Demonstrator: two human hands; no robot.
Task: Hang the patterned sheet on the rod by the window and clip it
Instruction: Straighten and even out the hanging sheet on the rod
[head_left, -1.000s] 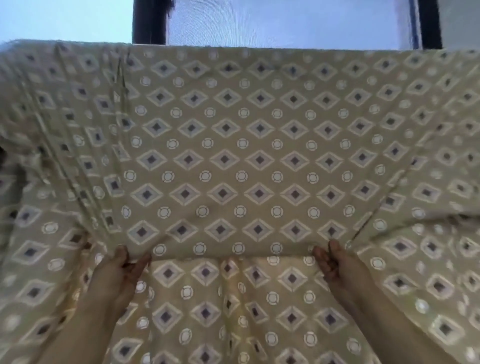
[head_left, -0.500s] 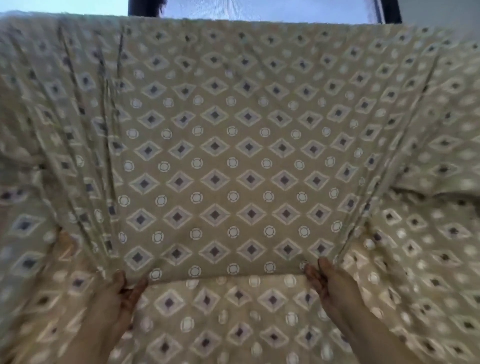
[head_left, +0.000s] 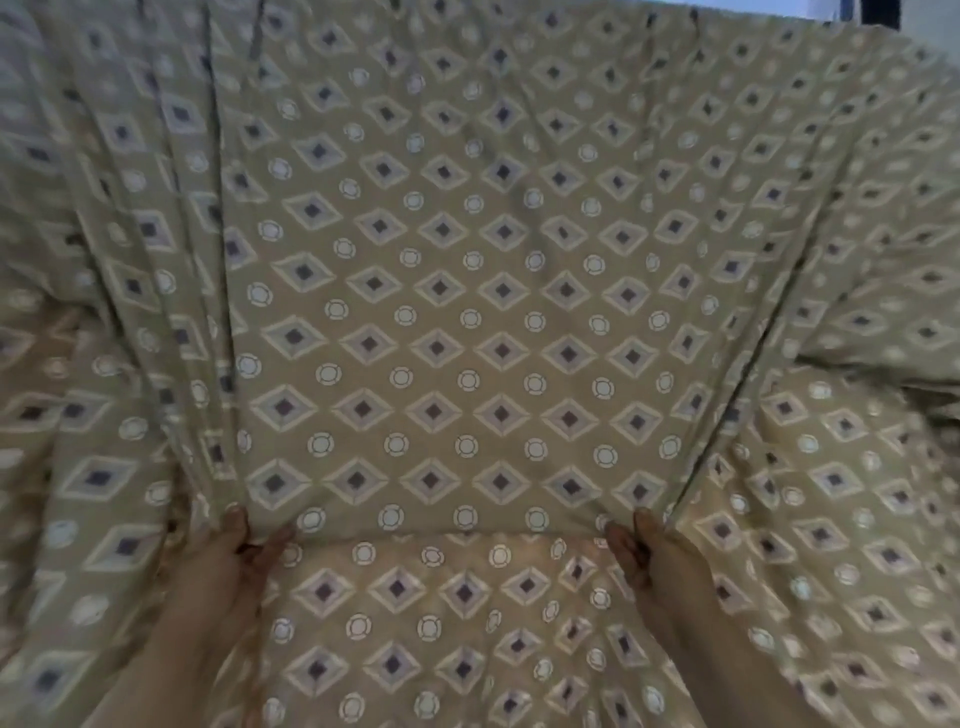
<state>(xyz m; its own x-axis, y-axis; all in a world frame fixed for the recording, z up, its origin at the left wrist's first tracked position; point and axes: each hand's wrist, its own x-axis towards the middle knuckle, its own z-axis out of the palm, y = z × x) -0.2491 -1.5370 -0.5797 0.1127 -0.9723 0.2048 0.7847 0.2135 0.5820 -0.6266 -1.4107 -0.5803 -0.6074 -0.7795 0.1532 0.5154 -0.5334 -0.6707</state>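
The patterned sheet (head_left: 467, 270), beige with dark diamonds and white circles, fills almost the whole view. Its upper layer hangs down over something hidden at the top and ends in a straight lower edge. My left hand (head_left: 228, 566) pinches that edge at the lower left, where the cloth gathers into folds. My right hand (head_left: 660, 561) pinches the same edge at the lower right. The cloth is pulled taut between the two hands. A second layer of the sheet hangs behind and below them. The rod and any clips are hidden.
A sliver of the window (head_left: 821, 8) with its dark frame (head_left: 883, 13) shows at the top right corner. Everything else is covered by the sheet.
The view has dropped: the window that filled the top is now nearly out of sight. Both hands keep their grip on the sheet's edge and sit lower in the view.
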